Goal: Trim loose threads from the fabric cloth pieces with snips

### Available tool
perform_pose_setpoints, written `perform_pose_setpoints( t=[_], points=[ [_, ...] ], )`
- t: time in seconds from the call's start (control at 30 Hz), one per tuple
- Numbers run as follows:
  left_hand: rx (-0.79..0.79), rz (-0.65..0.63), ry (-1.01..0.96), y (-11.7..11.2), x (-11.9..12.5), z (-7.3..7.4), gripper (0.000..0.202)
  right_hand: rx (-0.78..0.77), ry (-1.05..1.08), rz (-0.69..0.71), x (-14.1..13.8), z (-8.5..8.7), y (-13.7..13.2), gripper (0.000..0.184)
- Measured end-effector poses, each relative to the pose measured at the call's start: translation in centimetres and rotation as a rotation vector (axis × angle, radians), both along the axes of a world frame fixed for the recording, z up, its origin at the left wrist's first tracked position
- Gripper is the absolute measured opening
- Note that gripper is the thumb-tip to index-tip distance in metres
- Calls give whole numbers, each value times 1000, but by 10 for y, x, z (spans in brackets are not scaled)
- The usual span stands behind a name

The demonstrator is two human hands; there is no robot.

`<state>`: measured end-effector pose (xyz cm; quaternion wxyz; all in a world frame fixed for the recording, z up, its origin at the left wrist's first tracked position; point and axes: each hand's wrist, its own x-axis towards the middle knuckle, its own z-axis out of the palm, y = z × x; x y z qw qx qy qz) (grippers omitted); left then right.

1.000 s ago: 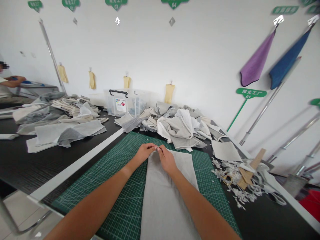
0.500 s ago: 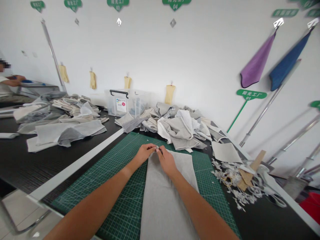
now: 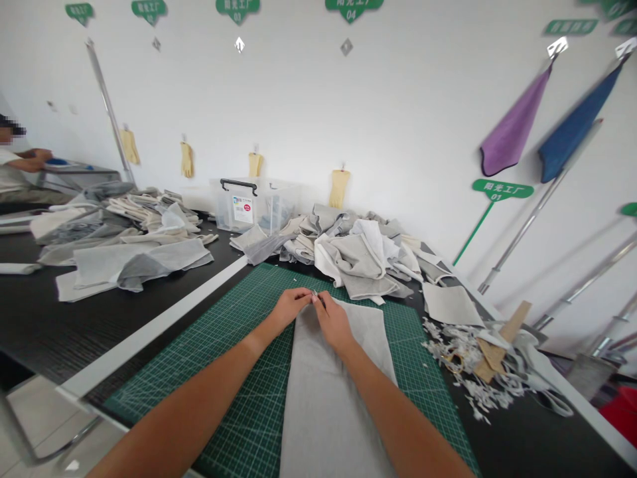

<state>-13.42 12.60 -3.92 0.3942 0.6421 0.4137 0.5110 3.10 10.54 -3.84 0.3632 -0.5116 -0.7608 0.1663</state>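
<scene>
A long light grey piece of cloth (image 3: 326, 398) lies on a green cutting mat (image 3: 219, 365) and runs toward me past the bottom of the view. At its far left corner my left hand (image 3: 292, 305) pinches the cloth's edge between thumb and fingers. Close against it, my right hand (image 3: 332, 320) grips the same corner, its wrist resting over the cloth. The fingertips of both hands meet there. Something small and pale shows between them, too small to name.
Behind the mat is a heap of grey and white cloth (image 3: 353, 249), with a clear plastic box (image 3: 239, 216) beside it. More cloth (image 3: 134, 255) is piled at left. Scraps (image 3: 478, 392) and brown card pieces (image 3: 502, 338) lie at right. A person (image 3: 20, 166) sits far left.
The whole view has shifted very slightly. Both hands stay at the cloth's far left corner, with hardly any visible movement.
</scene>
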Motion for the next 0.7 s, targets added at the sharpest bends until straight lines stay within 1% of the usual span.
perform_pose_setpoints(
  t=[0.13,0.3,0.47,0.57,0.7],
  points=[
    [-3,5,18,-2,1,2,25,8,-10,-11,0,0,1,34],
    [0,5,25,-2,2,4,27,12,14,9,2,-1,1,36],
    [-12,36,20,-1,2,2,27,0,45,0,0,0,1,37],
    [-9,66,7,1,1,0,28,1,27,-15,-1,0,0,37],
    [-7,73,1,1,0,1,29,10,-9,-22,-1,1,-1,36]
  ],
)
